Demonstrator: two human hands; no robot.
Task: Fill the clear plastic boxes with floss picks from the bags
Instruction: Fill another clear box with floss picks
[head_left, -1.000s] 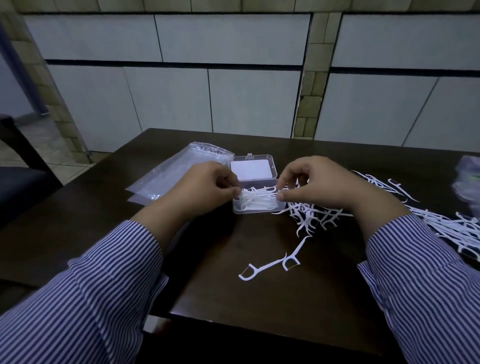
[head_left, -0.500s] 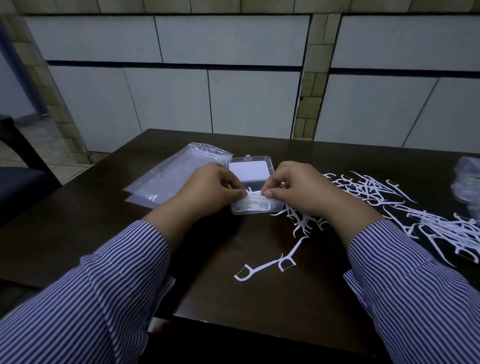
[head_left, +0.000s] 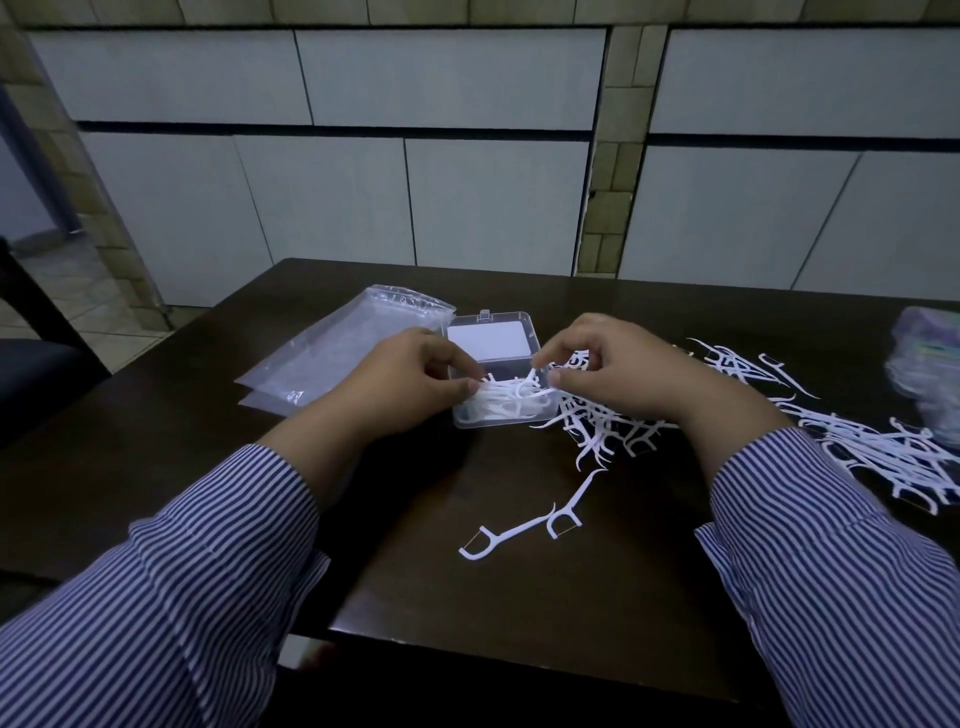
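both hands' fingers (head_left: 470, 385) pinch floss picks (head_left: 506, 401) lying left-right in the clear box (head_left: 498, 420).

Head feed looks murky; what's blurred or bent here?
Head view: dim, dark wooden table swallows shadow; white floss picks still contrast; bluish wrapped bundle at right edge is blurred; wide-angle lens bows the pale wall panels.
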